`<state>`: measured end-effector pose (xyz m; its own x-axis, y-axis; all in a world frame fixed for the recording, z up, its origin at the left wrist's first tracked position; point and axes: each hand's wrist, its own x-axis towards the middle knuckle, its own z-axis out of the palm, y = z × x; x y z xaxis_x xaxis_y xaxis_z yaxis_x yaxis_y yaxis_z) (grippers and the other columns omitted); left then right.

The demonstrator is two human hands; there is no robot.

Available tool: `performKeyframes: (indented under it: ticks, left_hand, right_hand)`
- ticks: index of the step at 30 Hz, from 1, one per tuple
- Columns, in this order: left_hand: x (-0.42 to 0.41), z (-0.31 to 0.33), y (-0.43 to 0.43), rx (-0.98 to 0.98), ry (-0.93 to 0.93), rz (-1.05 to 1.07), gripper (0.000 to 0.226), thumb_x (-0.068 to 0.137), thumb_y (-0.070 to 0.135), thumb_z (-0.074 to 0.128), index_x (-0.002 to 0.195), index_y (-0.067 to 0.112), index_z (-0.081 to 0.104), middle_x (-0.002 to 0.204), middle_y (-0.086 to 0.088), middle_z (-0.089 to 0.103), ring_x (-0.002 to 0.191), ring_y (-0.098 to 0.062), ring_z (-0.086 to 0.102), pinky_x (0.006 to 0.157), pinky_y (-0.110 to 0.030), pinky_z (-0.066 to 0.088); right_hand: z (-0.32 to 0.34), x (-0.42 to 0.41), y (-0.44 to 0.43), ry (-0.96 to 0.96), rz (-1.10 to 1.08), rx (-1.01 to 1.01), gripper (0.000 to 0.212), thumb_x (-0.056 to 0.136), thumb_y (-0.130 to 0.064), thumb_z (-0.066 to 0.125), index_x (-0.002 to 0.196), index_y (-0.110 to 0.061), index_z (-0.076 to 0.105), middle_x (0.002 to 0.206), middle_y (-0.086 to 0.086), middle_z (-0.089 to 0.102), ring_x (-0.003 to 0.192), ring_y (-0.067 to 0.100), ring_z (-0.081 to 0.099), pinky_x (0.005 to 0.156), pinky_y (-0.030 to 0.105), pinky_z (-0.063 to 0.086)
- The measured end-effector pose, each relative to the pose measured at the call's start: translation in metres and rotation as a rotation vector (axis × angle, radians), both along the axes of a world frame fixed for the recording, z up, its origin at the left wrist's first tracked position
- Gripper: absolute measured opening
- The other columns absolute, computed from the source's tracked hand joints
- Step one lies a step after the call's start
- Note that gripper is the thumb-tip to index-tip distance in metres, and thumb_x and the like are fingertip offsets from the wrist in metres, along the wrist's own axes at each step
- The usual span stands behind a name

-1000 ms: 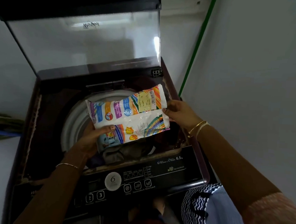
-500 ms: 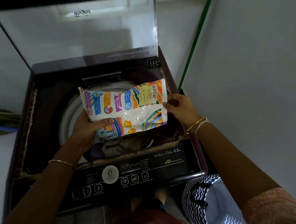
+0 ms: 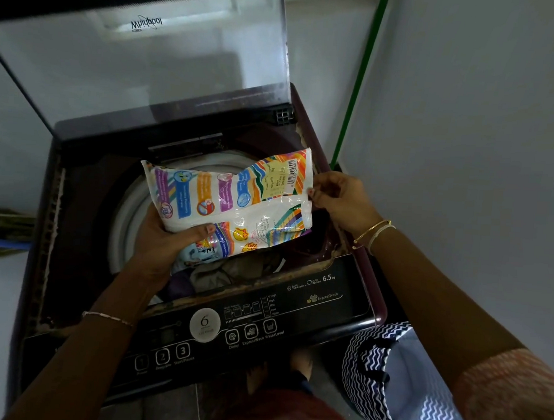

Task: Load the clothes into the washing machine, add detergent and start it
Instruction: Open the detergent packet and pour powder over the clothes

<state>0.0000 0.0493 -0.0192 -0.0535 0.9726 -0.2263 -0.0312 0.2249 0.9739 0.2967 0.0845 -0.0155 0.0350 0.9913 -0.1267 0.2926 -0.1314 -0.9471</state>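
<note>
Detergent packet (image 3: 237,204) has shifted slightly right, still above the tub (image 3: 129,213) with clothes (image 3: 220,271) inside. Left hand (image 3: 166,245) grips its lower-left end, right hand (image 3: 338,200) pinches the right edge. Washing machine (image 3: 345,298) lid (image 3: 141,65): Whirlpool. Panel: 6.5 kg, ExpressWash, WaterLevel, Delay.
</note>
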Motion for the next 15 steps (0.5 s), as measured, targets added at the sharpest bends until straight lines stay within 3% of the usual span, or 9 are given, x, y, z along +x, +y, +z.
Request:
performKeyframes:
  ticks: [6,9,15]
  left_hand:
    - [0.005,0.009,-0.001,0.023,-0.002,-0.025,0.072,0.059,0.003,0.084,0.124,0.006,0.054,0.114,-0.008,0.07,0.099,-0.025,0.07,0.071,-0.04,0.06]
    - [0.006,0.014,0.0,0.041,0.02,-0.037,0.057,0.061,0.004,0.078,0.114,0.015,0.06,0.112,-0.004,0.07,0.099,-0.022,0.07,0.073,-0.039,0.06]
    - [0.013,0.026,0.0,0.086,0.077,-0.06,0.048,0.071,-0.011,0.072,0.1,0.026,0.062,0.091,0.014,0.075,0.085,-0.009,0.072,0.062,-0.024,0.059]
  right_hand:
    - [-0.006,-0.002,0.001,0.026,-0.073,-0.003,0.021,0.087,-0.01,0.065,0.107,-0.002,0.064,0.1,0.009,0.069,0.084,0.013,0.066,0.074,0.021,0.057]
    - [-0.007,-0.001,0.001,0.022,-0.085,0.005,0.021,0.086,-0.01,0.065,0.106,-0.002,0.065,0.098,0.008,0.068,0.082,0.012,0.065,0.074,0.02,0.057]
    - [-0.008,-0.001,0.0,0.054,-0.102,0.0,0.02,0.086,-0.008,0.065,0.105,0.0,0.065,0.102,0.01,0.069,0.089,0.017,0.067,0.076,0.022,0.057]
